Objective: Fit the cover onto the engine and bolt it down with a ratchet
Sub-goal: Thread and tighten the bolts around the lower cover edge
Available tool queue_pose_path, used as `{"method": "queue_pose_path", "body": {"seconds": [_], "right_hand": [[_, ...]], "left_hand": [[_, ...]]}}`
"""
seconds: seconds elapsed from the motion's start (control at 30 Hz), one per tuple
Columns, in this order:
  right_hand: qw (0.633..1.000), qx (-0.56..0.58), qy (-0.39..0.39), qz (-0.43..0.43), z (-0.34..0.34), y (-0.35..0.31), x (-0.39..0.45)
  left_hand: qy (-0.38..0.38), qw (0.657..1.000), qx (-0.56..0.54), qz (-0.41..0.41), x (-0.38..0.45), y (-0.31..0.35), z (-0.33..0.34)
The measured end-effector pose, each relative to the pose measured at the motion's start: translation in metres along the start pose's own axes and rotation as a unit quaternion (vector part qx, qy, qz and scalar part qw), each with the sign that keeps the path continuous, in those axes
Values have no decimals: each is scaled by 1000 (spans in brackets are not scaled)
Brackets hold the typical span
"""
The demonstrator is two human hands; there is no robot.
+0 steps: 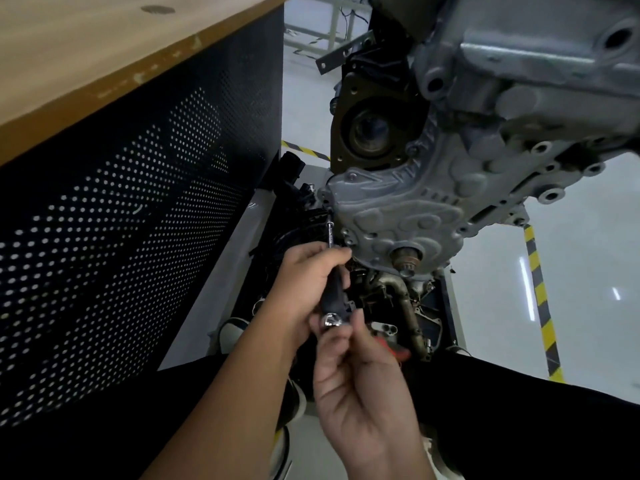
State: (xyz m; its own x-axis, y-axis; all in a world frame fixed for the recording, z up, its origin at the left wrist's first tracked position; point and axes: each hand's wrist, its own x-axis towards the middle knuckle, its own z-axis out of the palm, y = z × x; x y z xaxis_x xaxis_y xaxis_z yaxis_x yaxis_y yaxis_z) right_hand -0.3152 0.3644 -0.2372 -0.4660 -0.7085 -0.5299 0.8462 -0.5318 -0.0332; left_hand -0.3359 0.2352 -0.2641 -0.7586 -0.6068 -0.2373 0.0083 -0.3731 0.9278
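Observation:
A grey cast cover (408, 209) sits against the front of the engine (519, 81), with a crank stub (408, 259) sticking out low on it. A ratchet with a thin extension (329, 233) reaches up to the cover's lower left edge. My left hand (304, 282) grips the tool's dark shaft just below the cover. My right hand (360, 375) pinches the chrome ratchet head (330, 320) with its fingertips. The bolt at the extension's tip is too small to make out.
A wooden bench top (104, 57) with a black perforated side panel (138, 220) stands close on the left. Pipes and dark engine parts (391, 299) hang below the cover. Yellow-black floor tape (540, 299) runs on the right. My dark trousers (519, 427) fill the bottom.

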Motion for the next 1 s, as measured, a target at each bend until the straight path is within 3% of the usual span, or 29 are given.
{"method": "queue_pose_path", "body": {"seconds": [0.03,0.07,0.1,0.13,0.17,0.2,0.27,0.3,0.37,0.43,0.47,0.5,0.53,0.57,0.6,0.63,0.67,0.73,0.77,0.8,0.87,1.0], "right_hand": [[988,-133,24,-78,-3,2,3],[941,-289,46,-170,-4,4,3],[871,-429,50,-236,-5,4,4],[815,-511,58,-268,-4,3,5],[802,-527,52,-276,-6,0,6],[848,-470,40,-243,-3,-3,2],[984,-164,-26,-62,0,-11,-1],[999,16,-47,12,-1,-15,-2],[985,153,-52,57,-1,-17,-5],[994,97,-31,39,-3,-12,-1],[1000,-3,-5,0,-4,-9,0],[986,-144,30,-75,-7,-8,3],[938,-303,52,-159,-9,-9,4],[864,-445,59,-228,-10,-9,5],[797,-540,62,-264,-11,-10,7],[772,-568,63,-280,-12,-12,7],[820,-508,57,-258,-8,-12,3],[969,-224,-2,-104,0,-13,-3],[995,-94,-16,-39,2,-12,-4],[1000,-15,-21,-1,1,-10,-5],[999,39,-24,25,0,-3,-4],[1000,12,-2,23,-1,4,1]], "left_hand": [[0,1000,7,0,0,-1,-1],[4,1000,23,4,0,-3,-1],[11,999,35,8,-1,-4,0],[19,999,36,10,-1,-5,1],[24,999,22,8,-2,-5,3],[27,1000,-7,0,-2,-4,5],[10,996,-80,-26,-2,-3,7],[-11,993,-108,-40,-2,-3,8],[-50,988,-133,-59,-4,-4,9],[-56,989,-126,-52,-4,-5,5],[-48,993,-104,-42,-4,-5,2],[-37,997,-68,-31,-3,-5,0],[-25,999,-28,-21,-4,-6,-1],[-13,1000,7,-10,-3,-8,-1],[-2,1000,26,-1,-3,-10,0],[8,1000,28,5,-3,-10,2],[15,1000,19,9,-3,-9,3],[10,1000,-22,3,-3,-5,3],[-2,999,-43,-9,-3,-3,1],[-18,997,-65,-24,-4,-3,-1],[-43,994,-97,-40,-4,-3,-3],[-28,998,-35,-31,-2,3,-4]]}}
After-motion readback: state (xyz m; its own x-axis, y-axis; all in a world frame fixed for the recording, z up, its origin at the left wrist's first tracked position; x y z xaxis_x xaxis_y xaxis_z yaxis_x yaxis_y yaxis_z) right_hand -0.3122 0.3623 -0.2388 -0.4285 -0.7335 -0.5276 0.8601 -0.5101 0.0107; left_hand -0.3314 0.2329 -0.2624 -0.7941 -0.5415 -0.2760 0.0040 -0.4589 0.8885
